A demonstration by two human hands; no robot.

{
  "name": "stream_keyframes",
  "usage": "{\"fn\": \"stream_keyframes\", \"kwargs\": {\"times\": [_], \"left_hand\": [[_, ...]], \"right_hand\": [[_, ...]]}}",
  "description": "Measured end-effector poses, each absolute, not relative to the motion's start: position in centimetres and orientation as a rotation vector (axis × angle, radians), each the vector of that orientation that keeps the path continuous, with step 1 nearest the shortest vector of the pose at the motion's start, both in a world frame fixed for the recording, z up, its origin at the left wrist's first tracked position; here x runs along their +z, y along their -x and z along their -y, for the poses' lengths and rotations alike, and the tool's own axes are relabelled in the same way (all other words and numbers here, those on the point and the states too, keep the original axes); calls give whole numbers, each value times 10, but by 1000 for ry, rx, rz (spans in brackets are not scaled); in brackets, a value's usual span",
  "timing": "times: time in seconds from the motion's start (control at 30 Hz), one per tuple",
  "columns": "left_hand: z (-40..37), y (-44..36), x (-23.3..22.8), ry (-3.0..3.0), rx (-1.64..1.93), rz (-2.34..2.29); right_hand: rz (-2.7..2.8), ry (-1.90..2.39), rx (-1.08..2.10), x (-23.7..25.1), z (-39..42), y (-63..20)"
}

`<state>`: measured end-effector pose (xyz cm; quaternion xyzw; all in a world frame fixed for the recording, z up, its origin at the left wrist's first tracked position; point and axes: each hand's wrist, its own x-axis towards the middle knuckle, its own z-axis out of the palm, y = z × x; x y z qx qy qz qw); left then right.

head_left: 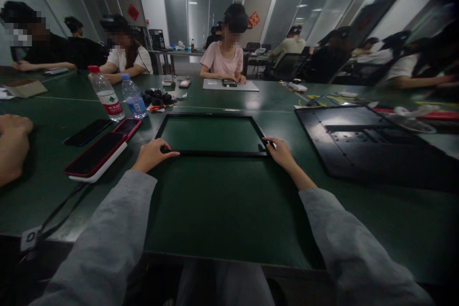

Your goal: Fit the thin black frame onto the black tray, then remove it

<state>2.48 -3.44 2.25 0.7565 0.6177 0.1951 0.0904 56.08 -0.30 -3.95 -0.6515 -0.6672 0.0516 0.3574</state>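
Note:
A thin black rectangular frame (pixel 222 154), like a monitor bezel, is in front of me at the middle of the table. Green tabletop shows through its opening. My left hand (pixel 152 154) is closed on its near left corner, the thumb lying along the near bar. At the near right corner, my right hand (pixel 282 154) pinches the side bar between thumb and fingers. Small dark spots show at the fingertips of both hands; I cannot make out what they are. Whether the frame rests fully on the table or is slightly lifted, I cannot tell.
Left of the frame are a red-edged phone (pixel 96 155), a dark phone (pixel 89 132), two bottles (pixel 107 100) and several black parts (pixel 158 99). A large black panel (pixel 358 148) lies right. Another person's hand (pixel 14 148) is at far left; a person (pixel 225 55) sits opposite.

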Motion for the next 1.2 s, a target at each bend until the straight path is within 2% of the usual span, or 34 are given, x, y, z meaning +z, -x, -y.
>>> {"fn": "stream_keyframes", "kwargs": {"times": [0.27,1.2], "left_hand": [[31,-21,14,-2266,671,-1851],[34,-26,23,-2196,531,-1840]], "right_hand": [[1716,1700,116,-41,1,-564],[1748,1681,-8,-45,1,-562]]}}
